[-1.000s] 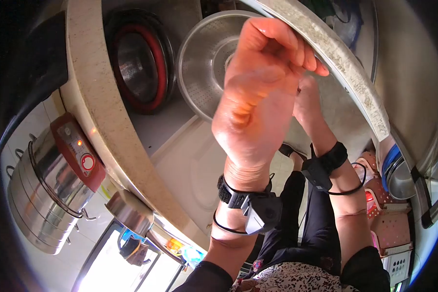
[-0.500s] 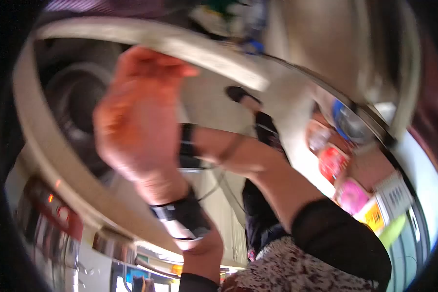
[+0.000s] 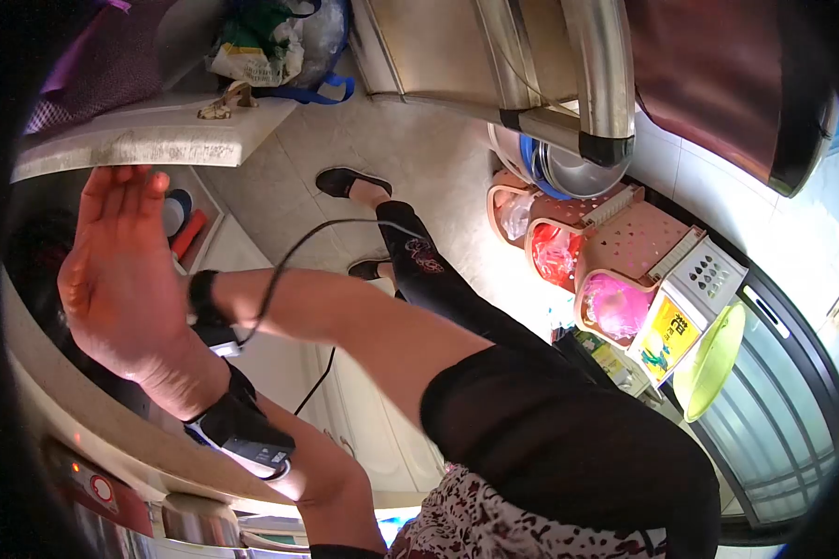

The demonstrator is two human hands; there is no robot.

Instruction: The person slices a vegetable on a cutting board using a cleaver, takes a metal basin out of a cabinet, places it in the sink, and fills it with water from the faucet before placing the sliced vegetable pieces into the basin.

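My left hand (image 3: 126,270) is raised at the left with its fingers stretched out, nothing visibly held. The fingertips are close to a white ledge (image 3: 149,144); contact is unclear. A black strap with a small device (image 3: 242,433) wraps this wrist. From the right, my right forearm (image 3: 345,303) reaches behind the left hand, which hides the right hand and its fingers. Its wrist has a black band (image 3: 202,298) with a dark cable (image 3: 284,265) near it. Beyond the hands, a dark recess holds an orange-red object (image 3: 190,233) and a blue-and-white dish-like item (image 3: 174,212).
Pink bins with bagged contents (image 3: 615,303) stand at the right, near metal basins (image 3: 583,168) and a green basin (image 3: 710,361). A bag with blue handles (image 3: 317,65) lies at the top. An appliance with a lit red light (image 3: 93,480) is at the lower left.
The view has shifted and sharpened. My left hand appears further left and slightly lower in the frame, nearer the ledge, its fingers straighter. My right forearm also appears further left.
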